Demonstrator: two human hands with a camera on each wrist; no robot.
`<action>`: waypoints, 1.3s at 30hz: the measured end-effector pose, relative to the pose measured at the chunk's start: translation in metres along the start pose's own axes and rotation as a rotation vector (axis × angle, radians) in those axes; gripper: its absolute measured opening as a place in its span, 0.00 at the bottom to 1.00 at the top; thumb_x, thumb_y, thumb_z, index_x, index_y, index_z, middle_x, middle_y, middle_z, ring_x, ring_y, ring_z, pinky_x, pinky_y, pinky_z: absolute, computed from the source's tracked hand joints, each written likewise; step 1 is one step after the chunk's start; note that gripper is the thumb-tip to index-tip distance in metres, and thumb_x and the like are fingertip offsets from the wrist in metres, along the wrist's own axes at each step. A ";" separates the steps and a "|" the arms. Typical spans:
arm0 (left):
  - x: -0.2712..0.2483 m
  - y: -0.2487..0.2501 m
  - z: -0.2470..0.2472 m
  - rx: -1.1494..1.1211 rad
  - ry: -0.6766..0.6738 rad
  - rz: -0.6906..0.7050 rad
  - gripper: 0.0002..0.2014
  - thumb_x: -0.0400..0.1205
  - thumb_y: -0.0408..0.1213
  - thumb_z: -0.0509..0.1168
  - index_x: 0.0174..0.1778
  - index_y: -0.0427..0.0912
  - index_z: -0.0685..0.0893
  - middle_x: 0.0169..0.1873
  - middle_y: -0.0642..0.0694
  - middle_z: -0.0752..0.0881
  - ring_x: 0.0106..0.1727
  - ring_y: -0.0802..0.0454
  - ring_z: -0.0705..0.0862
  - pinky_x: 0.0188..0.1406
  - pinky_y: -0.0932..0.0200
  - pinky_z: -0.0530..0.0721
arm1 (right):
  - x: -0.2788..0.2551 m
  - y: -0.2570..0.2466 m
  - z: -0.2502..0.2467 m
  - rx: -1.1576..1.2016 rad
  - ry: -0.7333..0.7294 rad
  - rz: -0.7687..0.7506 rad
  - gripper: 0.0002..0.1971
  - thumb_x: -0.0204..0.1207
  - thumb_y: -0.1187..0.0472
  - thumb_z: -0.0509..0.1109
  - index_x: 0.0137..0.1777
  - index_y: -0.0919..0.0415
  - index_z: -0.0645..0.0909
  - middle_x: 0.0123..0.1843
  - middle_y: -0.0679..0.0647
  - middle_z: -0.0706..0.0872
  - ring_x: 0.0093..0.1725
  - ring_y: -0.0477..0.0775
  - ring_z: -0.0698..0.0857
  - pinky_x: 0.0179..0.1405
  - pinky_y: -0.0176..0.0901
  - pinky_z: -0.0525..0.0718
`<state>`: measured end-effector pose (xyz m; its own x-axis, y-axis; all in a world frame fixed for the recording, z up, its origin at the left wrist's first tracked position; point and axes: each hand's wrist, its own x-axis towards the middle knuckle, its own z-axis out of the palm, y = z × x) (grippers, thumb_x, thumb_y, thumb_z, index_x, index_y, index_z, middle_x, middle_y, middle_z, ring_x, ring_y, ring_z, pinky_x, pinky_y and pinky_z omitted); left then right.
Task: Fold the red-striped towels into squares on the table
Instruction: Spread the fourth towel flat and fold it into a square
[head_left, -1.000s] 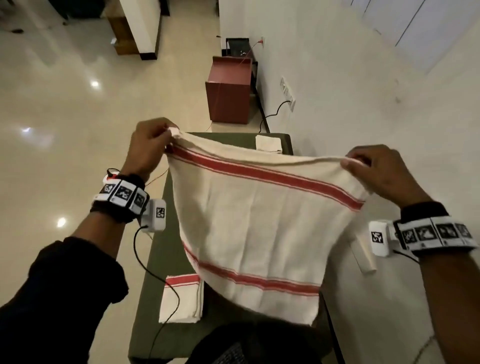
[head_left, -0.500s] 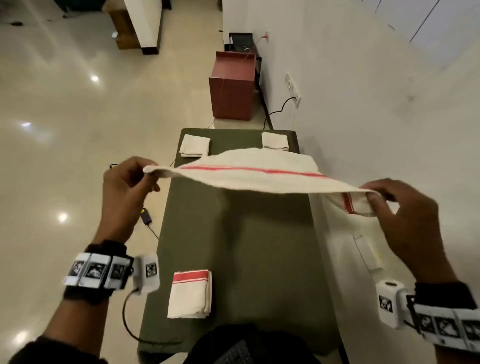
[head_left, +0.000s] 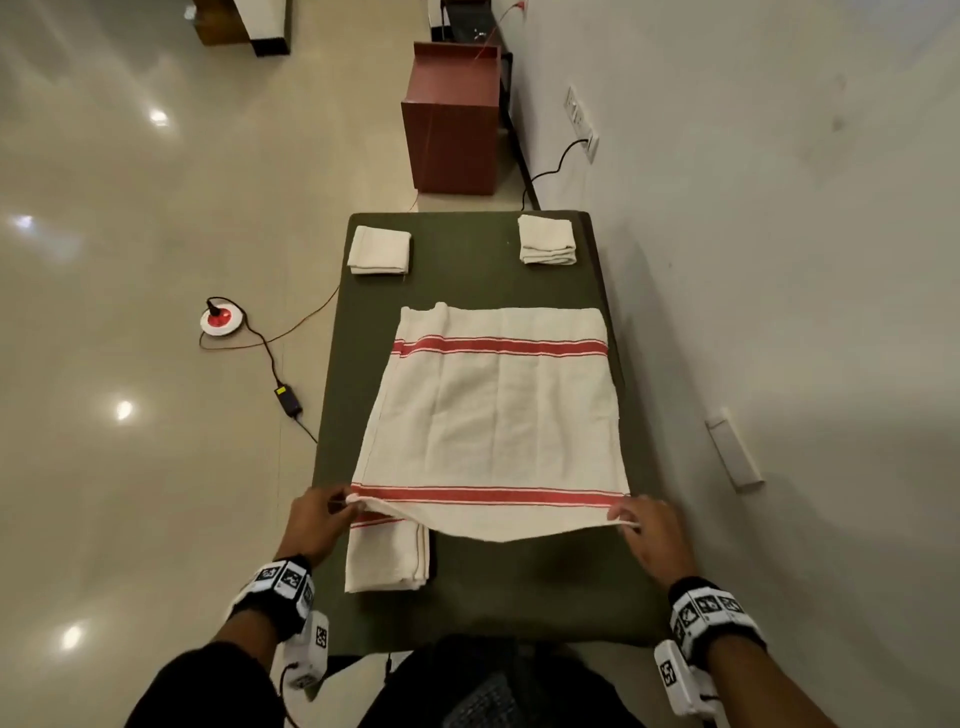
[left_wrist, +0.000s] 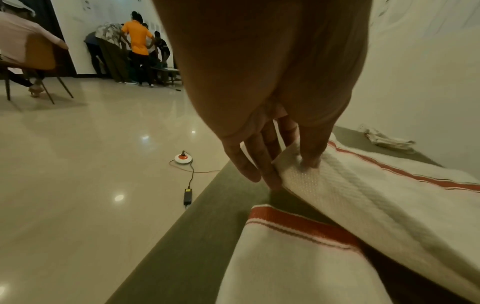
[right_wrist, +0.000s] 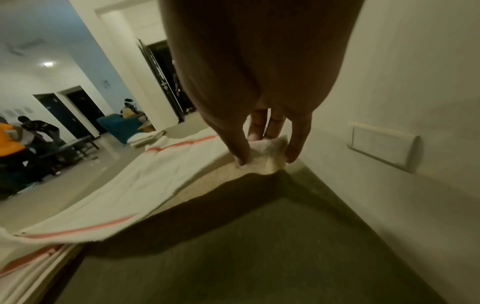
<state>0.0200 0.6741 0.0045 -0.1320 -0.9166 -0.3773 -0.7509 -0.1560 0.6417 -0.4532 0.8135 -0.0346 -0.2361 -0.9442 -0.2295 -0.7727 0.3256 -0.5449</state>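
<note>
At the near edge of the green table (head_left: 467, 597), the left hand (head_left: 311, 525) and right hand (head_left: 649, 530) each pinched a near corner of the spread red-striped towel (head_left: 493, 415), lifted slightly; its far end lay flat. A folded striped towel (head_left: 387, 558) lay partly beneath it, two folded white towels (head_left: 379, 250) at the far corners.

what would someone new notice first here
A big red-striped towel lies spread over the middle of the green table, its near corners pinched by the left hand and right hand. A folded towel sits under the near-left edge, and two more at the far corners.
</note>
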 end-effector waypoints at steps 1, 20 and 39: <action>-0.003 -0.007 0.002 0.011 -0.002 -0.016 0.06 0.81 0.36 0.78 0.42 0.52 0.91 0.37 0.52 0.92 0.43 0.54 0.90 0.38 0.68 0.77 | -0.005 0.003 0.005 0.004 -0.015 0.000 0.17 0.69 0.79 0.76 0.41 0.53 0.90 0.39 0.48 0.87 0.41 0.50 0.83 0.43 0.34 0.76; -0.033 -0.069 -0.009 0.194 -0.205 -0.210 0.14 0.76 0.44 0.77 0.30 0.41 0.87 0.28 0.44 0.86 0.33 0.46 0.83 0.35 0.53 0.76 | -0.065 0.002 0.027 -0.261 -0.534 0.234 0.18 0.71 0.70 0.66 0.32 0.42 0.73 0.47 0.48 0.84 0.55 0.58 0.89 0.52 0.43 0.83; 0.085 0.045 -0.045 0.089 -0.010 -0.107 0.11 0.81 0.37 0.76 0.33 0.40 0.88 0.26 0.49 0.86 0.34 0.45 0.81 0.37 0.53 0.73 | 0.080 0.025 -0.049 0.220 -0.110 0.100 0.08 0.82 0.64 0.76 0.46 0.49 0.87 0.41 0.47 0.91 0.42 0.48 0.90 0.42 0.52 0.90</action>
<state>0.0037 0.5723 0.0313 -0.0538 -0.8928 -0.4473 -0.8155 -0.2192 0.5356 -0.5203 0.7432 -0.0268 -0.2304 -0.8997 -0.3706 -0.5994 0.4313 -0.6743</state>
